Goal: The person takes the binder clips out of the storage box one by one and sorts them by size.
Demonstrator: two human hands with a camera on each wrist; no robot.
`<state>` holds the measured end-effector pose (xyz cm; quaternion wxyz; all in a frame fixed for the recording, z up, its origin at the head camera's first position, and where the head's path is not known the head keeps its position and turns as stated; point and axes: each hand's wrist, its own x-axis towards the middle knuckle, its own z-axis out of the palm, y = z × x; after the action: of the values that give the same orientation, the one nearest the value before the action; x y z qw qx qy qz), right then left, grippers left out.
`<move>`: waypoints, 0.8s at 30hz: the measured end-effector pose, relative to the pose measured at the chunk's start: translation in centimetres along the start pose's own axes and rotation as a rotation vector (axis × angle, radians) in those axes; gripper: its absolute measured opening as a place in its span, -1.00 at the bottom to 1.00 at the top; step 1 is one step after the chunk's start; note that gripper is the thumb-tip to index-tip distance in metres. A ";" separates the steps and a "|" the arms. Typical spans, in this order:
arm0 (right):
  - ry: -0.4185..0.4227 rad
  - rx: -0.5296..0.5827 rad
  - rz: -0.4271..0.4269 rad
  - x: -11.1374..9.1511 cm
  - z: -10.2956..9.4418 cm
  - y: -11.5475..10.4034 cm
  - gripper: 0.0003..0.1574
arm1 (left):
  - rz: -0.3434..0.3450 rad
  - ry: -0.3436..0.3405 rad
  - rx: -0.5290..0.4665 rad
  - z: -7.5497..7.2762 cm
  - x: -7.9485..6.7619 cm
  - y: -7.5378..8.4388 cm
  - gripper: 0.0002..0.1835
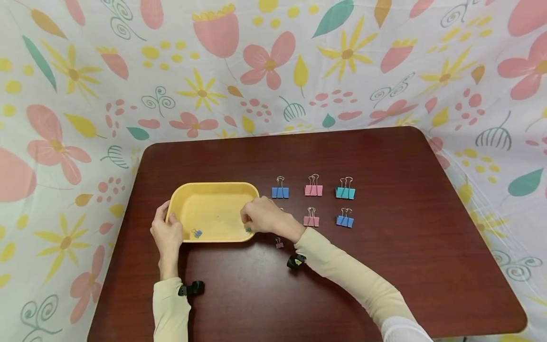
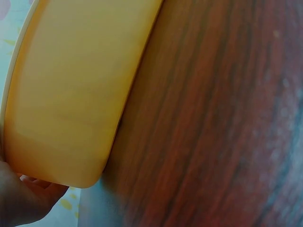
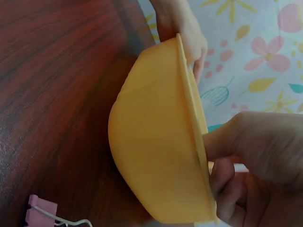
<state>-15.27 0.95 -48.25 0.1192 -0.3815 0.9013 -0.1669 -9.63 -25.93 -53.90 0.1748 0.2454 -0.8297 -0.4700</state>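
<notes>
A yellow tray [image 1: 213, 211] stands on the table's left half. My left hand [image 1: 168, 235] grips its left end, thumb over the rim and fingers outside; the left wrist view shows those fingers [image 2: 47, 191] below the tray's end. Over the right end reaches my right hand [image 1: 266, 216], its bent fingers pinching a small green binder clip [image 1: 248, 229] low inside the tray. In the right wrist view the tray wall hides the fingertips. A small blue binder clip [image 1: 197, 233] lies in the tray's near left corner.
Right of the tray, binder clips stand in rows: blue [image 1: 280, 193], pink [image 1: 314, 190] and teal [image 1: 345, 193] behind, pink [image 1: 311, 221] and blue [image 1: 344, 221] nearer. A tiny pink clip [image 1: 279, 245] sits by my right wrist. My right hand partly hides another clip. Patterned cloth [image 1: 265, 66] hangs behind.
</notes>
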 end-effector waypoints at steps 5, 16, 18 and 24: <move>0.001 -0.089 0.034 0.3 0.5 -0.6 -0.78 | 0.001 0.009 -0.004 0.1 -0.1 -0.1 -0.57; 0.006 -0.168 0.030 0.8 1.0 -1.0 -0.67 | 0.012 0.014 -0.008 0.2 0.0 -0.1 -0.56; 0.002 -0.179 0.035 0.9 0.9 -1.0 -0.69 | 0.009 0.011 -0.005 0.2 0.1 -0.1 -0.56; -0.074 -0.262 0.111 1.4 0.8 -1.7 -0.75 | 0.001 0.008 -0.005 0.2 0.1 0.1 -0.57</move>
<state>-14.87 -1.35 -48.44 0.1107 -0.3494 0.9300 -0.0270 -9.84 -25.86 -53.88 0.1790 0.2464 -0.8278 -0.4711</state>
